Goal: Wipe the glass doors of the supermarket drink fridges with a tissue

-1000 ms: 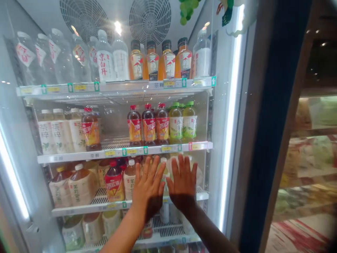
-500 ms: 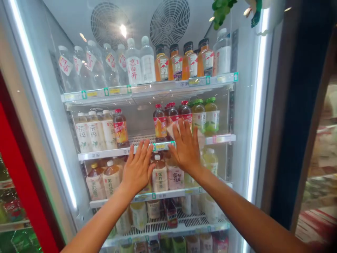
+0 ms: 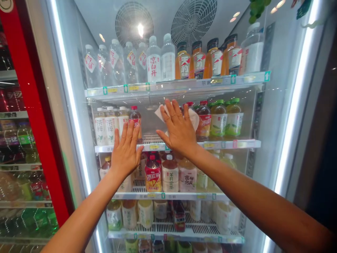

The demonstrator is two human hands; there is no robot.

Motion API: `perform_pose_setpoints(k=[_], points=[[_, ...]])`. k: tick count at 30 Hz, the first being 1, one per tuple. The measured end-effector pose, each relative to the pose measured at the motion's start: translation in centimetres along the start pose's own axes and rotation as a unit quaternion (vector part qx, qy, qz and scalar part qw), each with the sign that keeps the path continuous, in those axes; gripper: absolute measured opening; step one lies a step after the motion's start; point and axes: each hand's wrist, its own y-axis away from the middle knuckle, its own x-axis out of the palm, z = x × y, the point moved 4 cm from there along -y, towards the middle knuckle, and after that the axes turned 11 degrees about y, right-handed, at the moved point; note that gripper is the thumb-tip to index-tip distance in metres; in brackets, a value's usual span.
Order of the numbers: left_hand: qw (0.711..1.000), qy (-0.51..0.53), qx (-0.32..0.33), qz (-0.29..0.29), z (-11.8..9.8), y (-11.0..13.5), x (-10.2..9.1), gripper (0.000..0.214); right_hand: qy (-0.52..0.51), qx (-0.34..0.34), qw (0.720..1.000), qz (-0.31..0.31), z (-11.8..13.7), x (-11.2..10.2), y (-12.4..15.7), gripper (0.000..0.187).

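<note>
My right hand (image 3: 180, 131) lies flat with spread fingers over a white cloth (image 3: 194, 119), pressing it to the clear glass door of a lit drinks cooler. The cloth's edges stick out on both sides of the hand; the rest is hidden under the palm. My left hand (image 3: 126, 149) is open, palm toward the glass and fingers stretched up, with nothing visible in it. Behind it are white-labelled tea bottles (image 3: 100, 126) and a red-capped bottle (image 3: 135, 117). Red-capped bottles (image 3: 204, 121) stand behind the glass to the right of the cloth.
Clear water bottles (image 3: 153, 61) and black-capped amber bottles (image 3: 183, 63) line the top shelf (image 3: 168, 85). Green-capped bottles (image 3: 219, 117) stand at the right of the second shelf. A red frame (image 3: 34, 105) separates another stocked drinks case on the left. Bright light strips (image 3: 292, 116) edge the cooler.
My right hand and the cloth have moved left and slightly up across the glass. My left hand has moved left and up. The camera view has turned left.
</note>
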Motion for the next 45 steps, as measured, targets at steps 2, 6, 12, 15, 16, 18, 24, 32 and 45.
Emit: perform_pose_setpoints(k=[2, 6, 12, 15, 16, 18, 24, 32, 45], points=[[1.000, -0.008, -0.012, -0.013, 1.1, 0.4, -0.6, 0.075, -0.004, -0.019, 1.000, 0.002, 1.4, 0.1, -0.3, 0.082], [1.000, -0.026, -0.016, -0.008, 3.6, 2.5, -1.5, 0.074, -0.030, -0.200, 0.979, 0.012, 6.5, 0.8, 2.5, 0.082], [0.999, -0.033, -0.013, -0.007, 7.0, 3.6, -3.1, 0.073, -0.038, -0.143, 0.989, -0.022, 8.0, 0.7, -5.5, 0.082], [0.999, -0.043, -0.023, -0.020, 7.9, 4.3, -4.0, 0.073, -0.044, -0.182, 0.981, -0.046, 10.5, 1.1, -5.8, 0.088], [0.998, -0.051, -0.024, -0.021, 8.2, 4.8, -4.3, 0.073, -0.047, -0.225, 0.972, -0.050, 11.7, 1.3, -4.9, 0.089], [0.998, -0.066, -0.019, -0.012, 8.8, 5.8, -4.7, 0.073, -0.053, -0.313, 0.947, -0.054, 13.5, 1.9, -3.5, 0.088], [0.996, -0.089, -0.010, 0.004, 10.9, 6.0, -5.5, 0.073, -0.056, -0.258, 0.962, -0.072, 12.5, 1.4, -11.0, 0.084], [0.997, -0.078, -0.015, -0.007, 11.4, 4.0, -6.2, 0.073, -0.050, -0.385, 0.921, -0.042, 14.0, 1.8, -9.8, 0.080], [0.998, 0.020, -0.035, -0.053, 8.7, -3.7, -3.9, 0.074, -0.016, -0.300, 0.953, -0.044, 2.4, -0.6, -13.8, 0.082]])
